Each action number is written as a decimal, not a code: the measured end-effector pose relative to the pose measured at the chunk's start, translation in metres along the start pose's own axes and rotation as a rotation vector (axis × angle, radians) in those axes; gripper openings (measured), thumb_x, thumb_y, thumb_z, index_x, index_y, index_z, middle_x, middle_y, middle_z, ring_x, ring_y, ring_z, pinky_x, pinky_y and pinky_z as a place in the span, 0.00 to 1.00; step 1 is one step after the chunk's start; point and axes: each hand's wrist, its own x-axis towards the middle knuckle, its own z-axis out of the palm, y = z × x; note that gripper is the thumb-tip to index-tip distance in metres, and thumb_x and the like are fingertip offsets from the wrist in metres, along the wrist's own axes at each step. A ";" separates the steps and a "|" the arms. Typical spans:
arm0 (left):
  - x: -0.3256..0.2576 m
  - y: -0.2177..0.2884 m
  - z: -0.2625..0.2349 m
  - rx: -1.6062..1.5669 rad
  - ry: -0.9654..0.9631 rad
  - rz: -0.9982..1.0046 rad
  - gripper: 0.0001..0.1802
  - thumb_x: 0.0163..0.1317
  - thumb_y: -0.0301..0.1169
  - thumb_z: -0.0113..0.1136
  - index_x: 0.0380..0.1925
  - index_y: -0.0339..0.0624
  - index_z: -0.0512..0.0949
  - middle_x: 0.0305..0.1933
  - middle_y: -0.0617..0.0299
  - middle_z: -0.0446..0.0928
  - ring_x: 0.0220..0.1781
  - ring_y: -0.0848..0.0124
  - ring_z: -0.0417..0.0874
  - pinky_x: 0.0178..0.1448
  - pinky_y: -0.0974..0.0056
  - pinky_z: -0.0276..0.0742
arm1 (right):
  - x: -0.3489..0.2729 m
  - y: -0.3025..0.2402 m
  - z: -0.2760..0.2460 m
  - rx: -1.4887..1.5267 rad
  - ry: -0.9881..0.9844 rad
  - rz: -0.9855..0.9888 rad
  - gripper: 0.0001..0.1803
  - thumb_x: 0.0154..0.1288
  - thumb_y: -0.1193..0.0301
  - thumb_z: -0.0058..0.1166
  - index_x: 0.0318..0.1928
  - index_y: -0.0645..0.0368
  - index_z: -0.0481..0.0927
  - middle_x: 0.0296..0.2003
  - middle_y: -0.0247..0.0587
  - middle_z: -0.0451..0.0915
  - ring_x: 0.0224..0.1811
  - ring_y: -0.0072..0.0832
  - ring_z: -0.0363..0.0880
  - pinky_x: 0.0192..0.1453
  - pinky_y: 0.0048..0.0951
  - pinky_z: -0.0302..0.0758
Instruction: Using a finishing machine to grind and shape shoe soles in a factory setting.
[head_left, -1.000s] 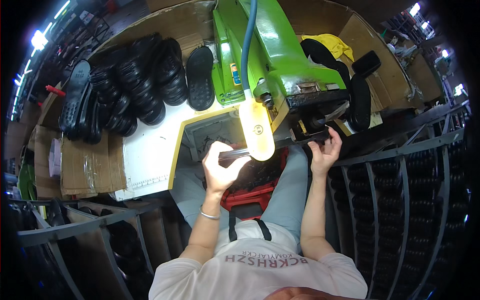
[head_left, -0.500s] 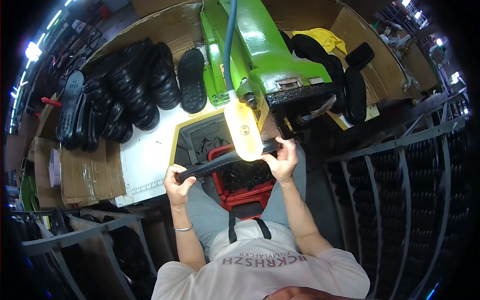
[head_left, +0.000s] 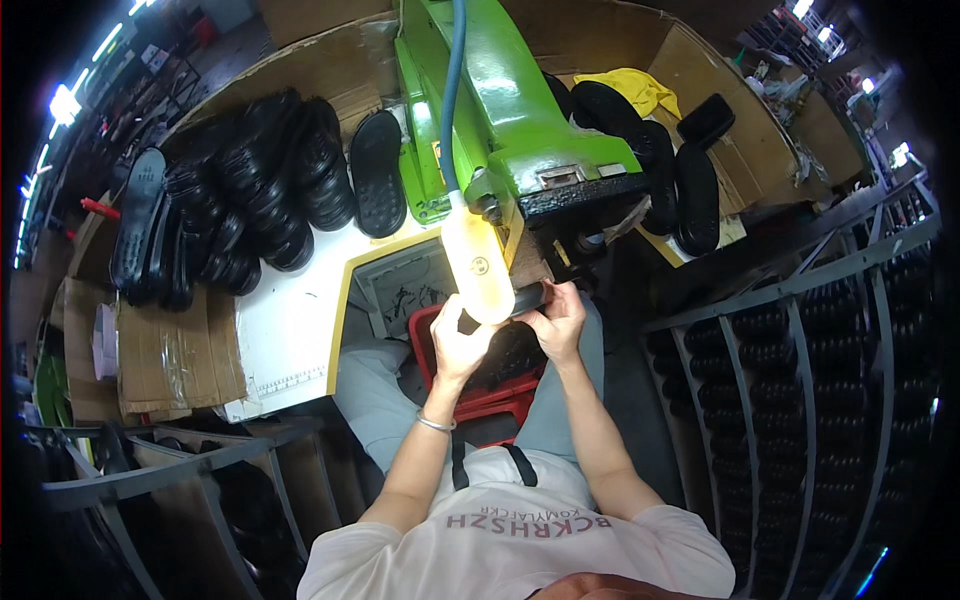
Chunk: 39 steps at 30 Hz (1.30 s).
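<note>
A black shoe sole (head_left: pixel 530 298) is held under the front of the green machine (head_left: pixel 560 150), and the lamp in front covers part of it. My right hand (head_left: pixel 558 320) pinches its right side, thumb toward me and fingers curled over the far edge. Close beside it, my left hand (head_left: pixel 460 342) is closed at the sole's other side, its fingertips partly hidden behind the glowing yellow-white lamp (head_left: pixel 478 262). Below both hands, a red bin (head_left: pixel 470 410) with dark scraps stands between my knees.
Stacks of black soles (head_left: pixel 250 190) fill the white tabletop (head_left: pixel 285 330) on the left, with one single sole (head_left: pixel 378 175) beside the machine. More soles (head_left: pixel 697 200) and a yellow cloth (head_left: pixel 630 92) lie on the right. Metal racks (head_left: pixel 790 370) of soles flank me.
My left hand has moved right and slightly up, close to my right hand. The sole, earlier stretched lengthwise between both hands, is now turned and mostly hidden by the lamp.
</note>
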 end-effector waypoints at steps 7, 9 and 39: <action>-0.023 -0.006 0.048 -0.792 0.155 -0.282 0.25 0.50 0.19 0.72 0.48 0.37 0.72 0.48 0.59 0.78 0.52 0.69 0.78 0.61 0.63 0.72 | -0.056 0.090 -0.061 0.440 0.087 0.479 0.25 0.57 0.78 0.63 0.56 0.60 0.72 0.49 0.37 0.77 0.54 0.26 0.74 0.61 0.30 0.70; -0.023 -0.009 0.052 -0.802 0.138 -0.299 0.26 0.50 0.20 0.72 0.48 0.37 0.72 0.48 0.60 0.78 0.51 0.69 0.79 0.61 0.63 0.72 | -0.060 0.085 -0.077 0.442 0.190 0.516 0.23 0.56 0.80 0.62 0.53 0.59 0.72 0.48 0.38 0.77 0.52 0.28 0.76 0.58 0.30 0.72; -0.023 0.064 -0.031 -0.213 -0.254 -0.153 0.20 0.45 0.29 0.77 0.37 0.33 0.80 0.34 0.61 0.79 0.30 0.77 0.80 0.31 0.73 0.76 | -0.022 -0.073 -0.005 -0.113 -0.357 0.225 0.36 0.46 0.75 0.73 0.58 0.64 0.72 0.50 0.39 0.70 0.55 0.28 0.69 0.62 0.27 0.65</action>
